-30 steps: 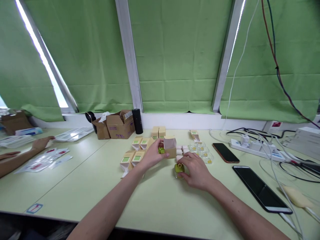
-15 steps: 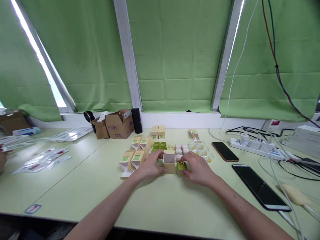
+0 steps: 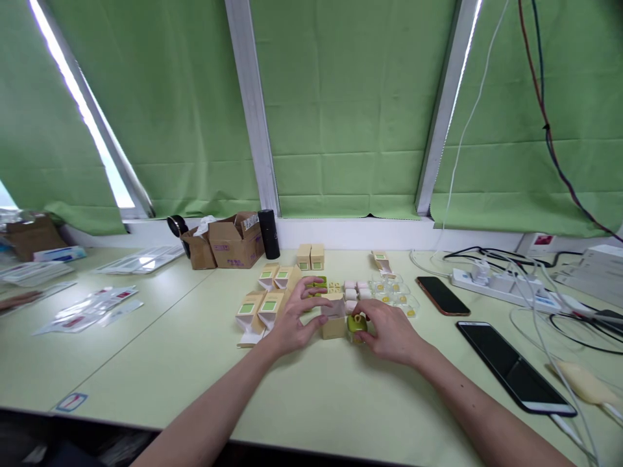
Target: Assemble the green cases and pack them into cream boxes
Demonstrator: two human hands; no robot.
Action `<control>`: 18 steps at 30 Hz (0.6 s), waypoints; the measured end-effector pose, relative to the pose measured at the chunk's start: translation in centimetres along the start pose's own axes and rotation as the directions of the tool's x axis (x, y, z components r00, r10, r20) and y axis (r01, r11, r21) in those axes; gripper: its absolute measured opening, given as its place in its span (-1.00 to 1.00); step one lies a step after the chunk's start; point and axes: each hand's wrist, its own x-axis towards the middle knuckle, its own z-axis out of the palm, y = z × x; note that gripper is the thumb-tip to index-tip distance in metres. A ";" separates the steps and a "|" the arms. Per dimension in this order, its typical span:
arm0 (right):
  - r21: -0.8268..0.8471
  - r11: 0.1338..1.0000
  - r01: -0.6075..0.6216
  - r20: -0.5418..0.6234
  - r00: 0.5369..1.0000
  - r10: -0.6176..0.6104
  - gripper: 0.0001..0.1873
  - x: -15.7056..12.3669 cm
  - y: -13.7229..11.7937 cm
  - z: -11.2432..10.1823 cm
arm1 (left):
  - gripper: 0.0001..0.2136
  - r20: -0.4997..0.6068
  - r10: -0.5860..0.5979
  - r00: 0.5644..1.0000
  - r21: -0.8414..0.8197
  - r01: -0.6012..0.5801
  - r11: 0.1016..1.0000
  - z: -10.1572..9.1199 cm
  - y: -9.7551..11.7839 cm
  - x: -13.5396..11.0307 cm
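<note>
My right hand (image 3: 389, 327) pinches a small clear jar with a green lid (image 3: 357, 323) and a pale loop on top. It stands just right of a small beige cardboard box (image 3: 333, 326), whose top is open. My left hand (image 3: 298, 318) is at the box's left side, fingers apart and curved, its thumb close to the box edge; whether it touches cannot be made out. Behind lie green lids (image 3: 320, 282), partly hidden by my left hand, small yellow pieces (image 3: 333, 287), several pinkish-white blocks (image 3: 351, 294) and clear cups with yellow bits (image 3: 402, 299).
Several open beige boxes (image 3: 270, 308) stand left of my hand, and two closed ones (image 3: 311, 257) behind. Two phones (image 3: 442, 295), a power strip (image 3: 503, 285) and cables lie right. Brown cartons (image 3: 237, 241) and a black cylinder (image 3: 268, 234) are at the back. Another person's hand (image 3: 20, 299) shows far left.
My left hand has loosened from the beige box, its fingers lifting and spreading. The right hand keeps its pinch on the jar beside the box. The view has shifted slightly.
</note>
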 end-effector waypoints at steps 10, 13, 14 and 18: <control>0.007 1.000 0.000 0.022 1.000 -0.001 -0.69 0.0 0.1 -0.2 | -0.70 -0.102 -0.208 0.973 0.123 0.220 0.968 1.0 -0.9 -0.1; 0.012 1.000 -0.003 0.034 0.999 0.003 -0.68 0.0 0.0 -0.2 | -0.65 -0.151 -0.311 0.938 0.020 0.317 0.948 1.3 -0.7 0.1; 0.015 1.000 -0.004 0.037 0.999 0.004 -0.67 0.0 0.0 -0.2 | -0.63 -0.151 -0.340 0.928 -0.010 0.343 0.939 1.3 -0.7 0.2; 0.021 1.000 -0.003 0.039 0.999 0.002 -0.68 0.0 0.0 -0.1 | -0.62 -0.121 -0.396 0.910 -0.117 0.383 0.916 1.2 -0.6 0.4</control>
